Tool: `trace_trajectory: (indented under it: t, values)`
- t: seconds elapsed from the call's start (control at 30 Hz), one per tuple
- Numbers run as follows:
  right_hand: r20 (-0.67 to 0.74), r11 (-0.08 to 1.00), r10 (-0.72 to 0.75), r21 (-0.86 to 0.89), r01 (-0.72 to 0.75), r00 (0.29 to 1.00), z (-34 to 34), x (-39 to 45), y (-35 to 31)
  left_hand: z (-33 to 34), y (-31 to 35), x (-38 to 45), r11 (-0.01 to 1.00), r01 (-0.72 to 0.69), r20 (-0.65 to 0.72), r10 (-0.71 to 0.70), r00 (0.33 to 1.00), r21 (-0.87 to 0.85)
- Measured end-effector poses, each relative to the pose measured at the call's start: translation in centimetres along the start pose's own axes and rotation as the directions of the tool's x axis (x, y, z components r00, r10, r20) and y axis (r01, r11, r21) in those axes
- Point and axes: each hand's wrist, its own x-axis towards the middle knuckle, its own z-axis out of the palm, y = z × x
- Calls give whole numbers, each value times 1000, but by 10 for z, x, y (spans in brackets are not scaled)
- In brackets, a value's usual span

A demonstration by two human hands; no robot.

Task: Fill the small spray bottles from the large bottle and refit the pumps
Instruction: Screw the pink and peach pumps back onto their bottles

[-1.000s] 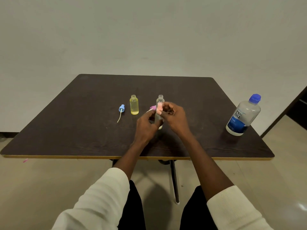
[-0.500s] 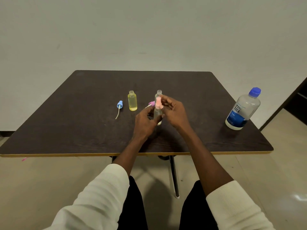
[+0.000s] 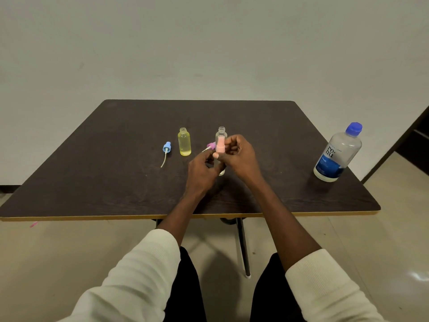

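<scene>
1. At the middle of the dark table (image 3: 116, 159), a person is sitting with both hands raised over a small clear bottle (image 3: 222, 172), whose base is showing just below the fingers.
2. The left hand (image 3: 201, 171) is curling round the bottle's body and gripping it upright.
3. The right hand (image 3: 239, 156) is pinching the pink pump (image 3: 220, 145) between thumb and fingers, with the pump sitting at the bottle's neck.
4. I cannot tell whether the pump is screwed fully home.
5. Just behind the hands, a second clear bottle (image 3: 221, 133) is standing open-necked, with a purple pump (image 3: 210, 145) lying beside it on its left.
6. Further left, a yellow bottle (image 3: 184, 142) is standing upright and uncapped.
7. Left of that, a blue pump (image 3: 166, 148) is lying on its side, its white tube trailing toward the near edge.
8. Over at the right side of the table, well apart from the rest, the large bottle (image 3: 337, 153) is standing with its blue cap on.
9. White sleeves (image 3: 148, 270) are covering the forearms down near the lap.
</scene>
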Motion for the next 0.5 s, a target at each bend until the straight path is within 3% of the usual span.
trace_trajectory:
  t: [0.17, 0.5]
  values:
    - [50, 996, 30, 84, -34, 998, -2, -1, -4, -1, 5, -1, 1000, 13, 13, -12, 1000, -29]
    - [49, 997, 17, 76, -20, 999, -2, -1, -2, -1, 4, -2, 1000, -2, 8, 2, 1000, -2]
